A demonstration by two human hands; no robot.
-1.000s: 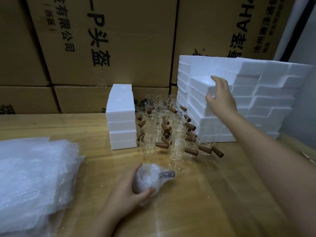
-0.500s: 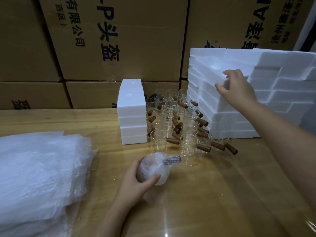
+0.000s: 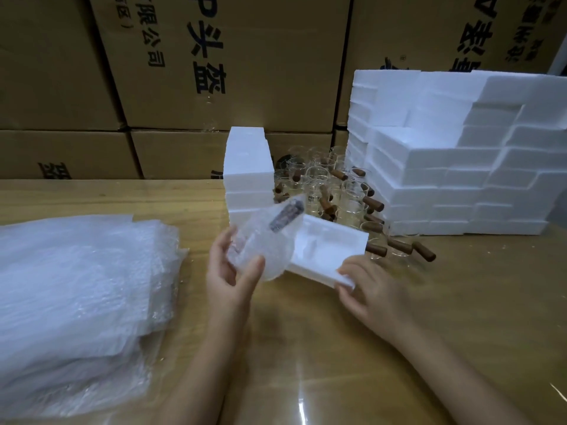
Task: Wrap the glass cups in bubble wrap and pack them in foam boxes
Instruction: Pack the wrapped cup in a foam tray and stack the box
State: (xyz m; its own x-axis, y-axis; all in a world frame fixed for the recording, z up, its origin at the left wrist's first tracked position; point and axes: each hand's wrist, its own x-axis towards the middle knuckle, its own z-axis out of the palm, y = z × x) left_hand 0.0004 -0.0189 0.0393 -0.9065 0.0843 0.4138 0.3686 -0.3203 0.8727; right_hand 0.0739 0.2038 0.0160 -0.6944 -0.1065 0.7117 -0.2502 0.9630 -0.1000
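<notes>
Printed cardboard cartons (image 3: pixel 214 72) are filling the background, rising right behind the short foam stack (image 3: pixel 248 167) that is standing on the wooden table (image 3: pixel 306 348). In front of that stack, the left hand (image 3: pixel 228 277) is gripping the wrapped cup (image 3: pixel 267 237), thumb and fingers curling round its bubble-wrapped body, and is holding it tilted above the table with the dark handle pointing up toward the stack. In front of the stack and slightly to its right, the right hand (image 3: pixel 368 289) is pinching the near corner of an open foam box (image 3: pixel 328 256), its moulded hollow facing up; the wrapped cup is overlapping the box's left edge, though whether any of it is sitting inside cannot be told. Bare glass cups (image 3: pixel 325 185) with brown handles are crowding directly right of the stack, and a large foam pile (image 3: pixel 445 167) is towering beyond them. Far left of the stack, a heap of bubble wrap sheets (image 3: pixel 76 286) is lying on the table
</notes>
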